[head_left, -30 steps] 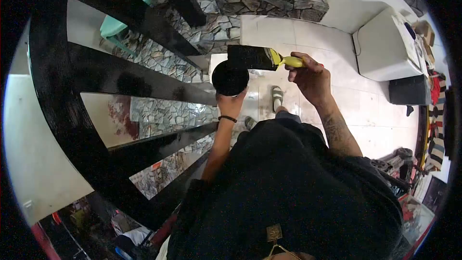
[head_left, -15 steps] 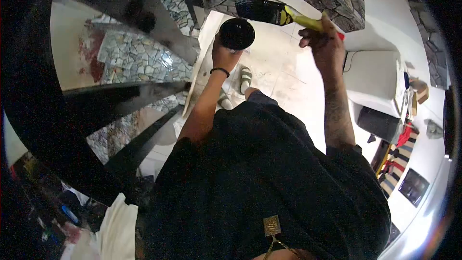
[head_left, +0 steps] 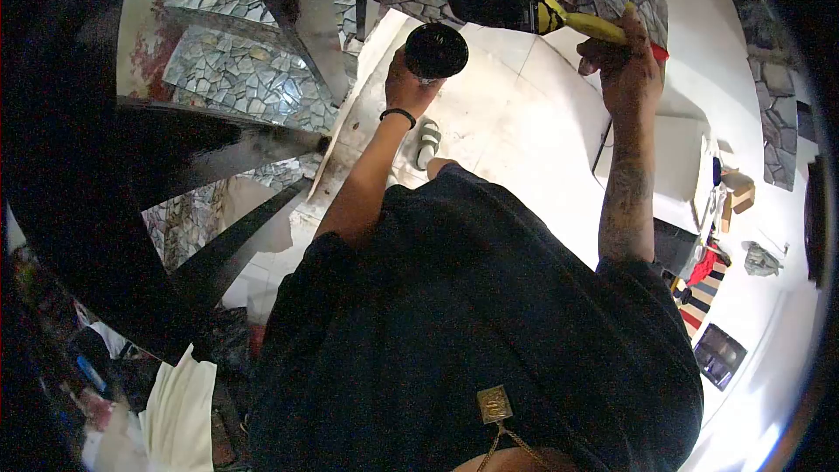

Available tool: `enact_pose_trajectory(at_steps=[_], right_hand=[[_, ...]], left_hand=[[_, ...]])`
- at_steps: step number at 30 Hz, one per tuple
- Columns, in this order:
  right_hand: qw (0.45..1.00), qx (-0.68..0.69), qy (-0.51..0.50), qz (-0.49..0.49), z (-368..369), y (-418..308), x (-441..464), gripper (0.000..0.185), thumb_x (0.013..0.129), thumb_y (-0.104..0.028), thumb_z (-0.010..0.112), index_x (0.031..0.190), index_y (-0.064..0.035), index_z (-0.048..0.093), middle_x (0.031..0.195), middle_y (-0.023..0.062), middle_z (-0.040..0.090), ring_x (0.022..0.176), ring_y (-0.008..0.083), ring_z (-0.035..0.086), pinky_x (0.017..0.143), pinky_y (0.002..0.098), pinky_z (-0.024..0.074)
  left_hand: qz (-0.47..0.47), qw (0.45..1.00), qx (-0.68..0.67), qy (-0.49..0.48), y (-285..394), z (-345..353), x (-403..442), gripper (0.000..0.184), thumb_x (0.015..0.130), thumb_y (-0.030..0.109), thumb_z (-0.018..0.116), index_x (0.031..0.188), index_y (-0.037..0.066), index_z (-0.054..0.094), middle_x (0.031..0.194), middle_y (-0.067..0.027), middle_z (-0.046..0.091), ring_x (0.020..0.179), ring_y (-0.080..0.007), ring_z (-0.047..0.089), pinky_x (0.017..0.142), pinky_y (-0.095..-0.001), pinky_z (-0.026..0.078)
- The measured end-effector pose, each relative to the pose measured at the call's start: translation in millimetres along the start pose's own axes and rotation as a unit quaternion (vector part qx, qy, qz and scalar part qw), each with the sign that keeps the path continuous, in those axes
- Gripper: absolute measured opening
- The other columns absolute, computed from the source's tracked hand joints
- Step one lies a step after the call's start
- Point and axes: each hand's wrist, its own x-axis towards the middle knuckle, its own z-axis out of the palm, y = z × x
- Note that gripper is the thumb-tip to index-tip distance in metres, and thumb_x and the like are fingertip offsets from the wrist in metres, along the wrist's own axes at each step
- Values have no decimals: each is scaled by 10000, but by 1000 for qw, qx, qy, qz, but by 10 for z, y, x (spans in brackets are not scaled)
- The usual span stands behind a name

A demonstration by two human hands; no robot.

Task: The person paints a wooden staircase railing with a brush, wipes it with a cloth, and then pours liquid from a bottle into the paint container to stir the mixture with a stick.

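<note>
A round container with a black inside (head_left: 436,51) is held from below by my left hand (head_left: 411,87), whose wrist has a dark band. To its upper right, my right hand (head_left: 625,65) is closed on the yellow handle of a wide paintbrush (head_left: 502,7). The brush lies nearly level, its black-coated bristles pointing left, above and apart from the container. Dark smears mark the fingers of my right hand. On the left stand black slatted bars (head_left: 214,153) with glossy patches.
Stone-patterned surfaces (head_left: 236,74) show behind the bars. A white box-like appliance (head_left: 664,162) stands at the right, with a cardboard box (head_left: 740,195) beyond it. Below the bars lies a cream cloth (head_left: 181,415). A sandalled foot (head_left: 428,142) rests on the pale floor tiles.
The brush has risen from over the container and moved right with my right hand. My left hand and the container are higher in view. The whole view has turned and shifted.
</note>
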Motion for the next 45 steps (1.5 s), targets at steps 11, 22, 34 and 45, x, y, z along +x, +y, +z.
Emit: enact_pose_trajectory(at_steps=[11,22,34,45], right_hand=[[992,98,-46,61,-2,564,-267,444,909,-279,535,1139,99,506,985,253,615,824,326,656,767,428,524],[946,303,-12,115,13,1940,184,427,904,-241,510,1192,71,459,1089,233,569,886,307,582,839,411,453],[930,341,134,24,192,2887,1191,351,906,-162,545,1177,56,496,1104,200,604,964,312,633,864,407,516],[942,202,269,-25,743,3142,1465,251,910,-91,589,1057,99,520,1039,163,605,957,176,601,877,295,470]], left_hand=[[67,997,-6,34,-99,64,178,636,645,333,788,1150,40,535,1158,-162,560,1081,-351,525,916,-416,435],[-54,996,-46,59,-733,524,500,771,592,137,834,1234,13,424,1112,-185,605,991,-336,610,843,-389,491],[-212,891,-393,81,-1353,875,543,659,635,113,820,1201,-6,505,1114,-137,628,1015,-254,616,910,-352,465],[-173,968,115,-141,-1331,714,-335,676,719,315,778,1260,21,498,1286,-140,533,1261,-287,423,1078,-419,291]])
